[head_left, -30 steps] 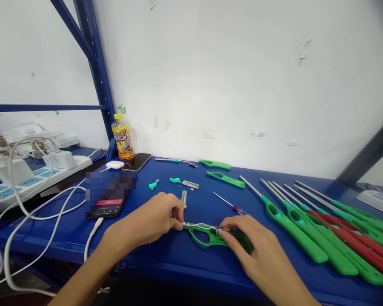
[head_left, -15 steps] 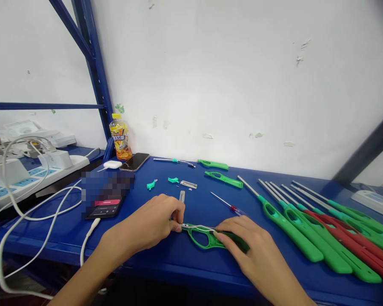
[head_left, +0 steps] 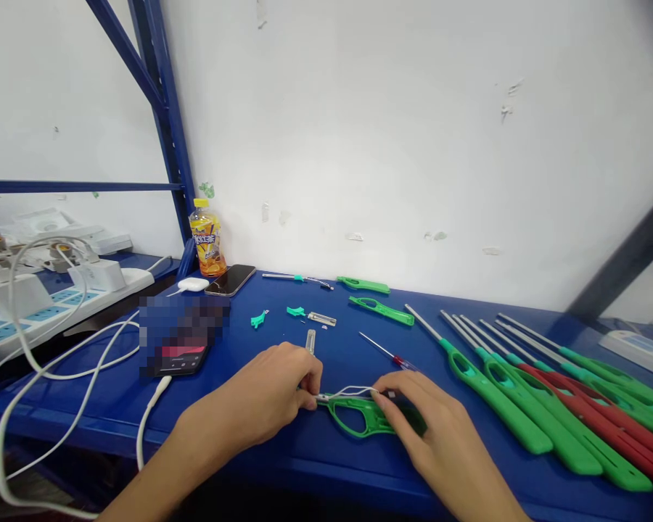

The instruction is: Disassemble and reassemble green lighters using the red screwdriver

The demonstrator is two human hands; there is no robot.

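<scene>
A green plastic lighter shell (head_left: pixel 359 419) lies flat on the blue shelf (head_left: pixel 283 449) near its front edge, with a thin white wire (head_left: pixel 348 391) arching along its top. My left hand (head_left: pixel 266 395) pinches the shell's left tip, where the wire begins. My right hand (head_left: pixel 424 428) rests on the shell's right part, fingertips pressed at the wire's other end. Both hands have closed fingers.
Several long green and red lighters (head_left: pixel 555 391) lie in a row at the right. Loose green shells (head_left: pixel 384 310), small teal parts (head_left: pixel 297 312), a metal piece (head_left: pixel 322 318) and a red-handled screwdriver (head_left: pixel 386 351) lie behind. Phones (head_left: pixel 179 348), a bottle (head_left: pixel 207 238), power strips (head_left: pixel 43 308) and white cables (head_left: pixel 59 362) occupy the left.
The wire now arches a little higher above the shell. Both hands stay on the shell with only slight shifts; the view moved a little.
</scene>
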